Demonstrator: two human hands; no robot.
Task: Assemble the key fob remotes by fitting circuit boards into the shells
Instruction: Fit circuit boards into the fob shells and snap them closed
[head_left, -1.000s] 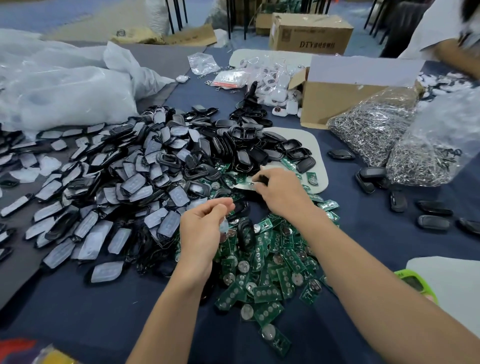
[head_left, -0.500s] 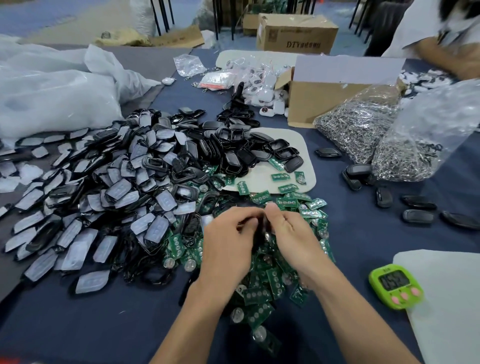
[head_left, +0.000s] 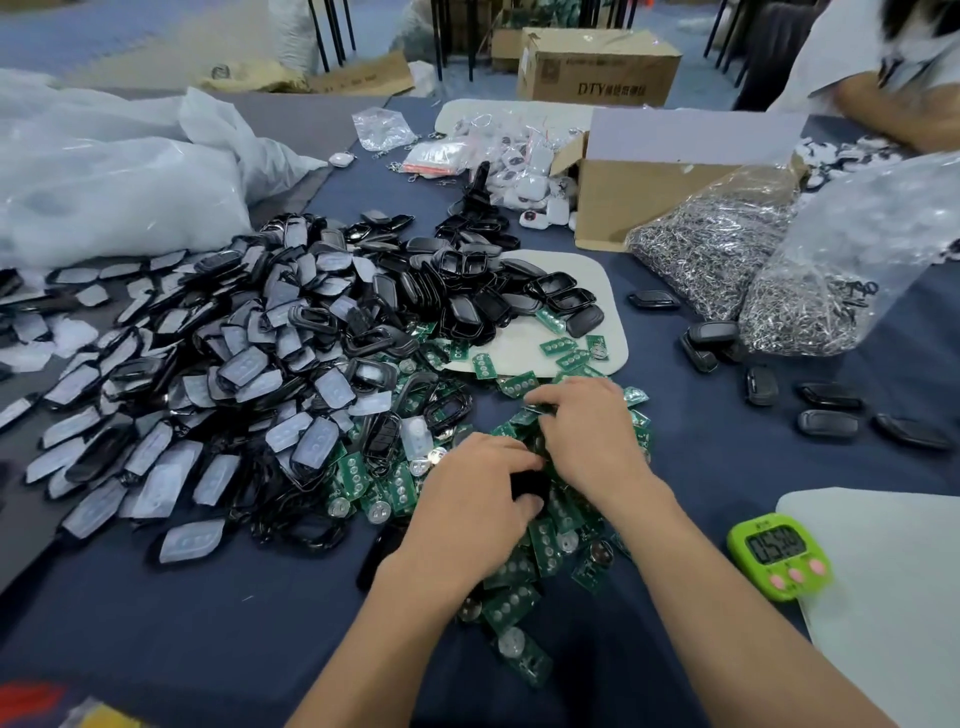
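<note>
Over the pile of green circuit boards (head_left: 511, 607), the left hand (head_left: 475, 512) curls round a black shell (head_left: 527, 487). The right hand (head_left: 592, 436) bends its fingers down just beside it; whether they pinch anything cannot be told. Beyond lies a heap of loose shells (head_left: 311, 322), then a cardboard box (head_left: 639, 208).

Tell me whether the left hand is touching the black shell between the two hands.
Touching. The head view shows the left hand with thumb and fingers curled round the black shell, with no gap visible between them.

Blue table (head_left: 208, 623), shells (head_left: 291, 364), circuit boards (head_left: 511, 607), timer (head_left: 776, 553), perhaps bagged rings (head_left: 717, 249)
</note>
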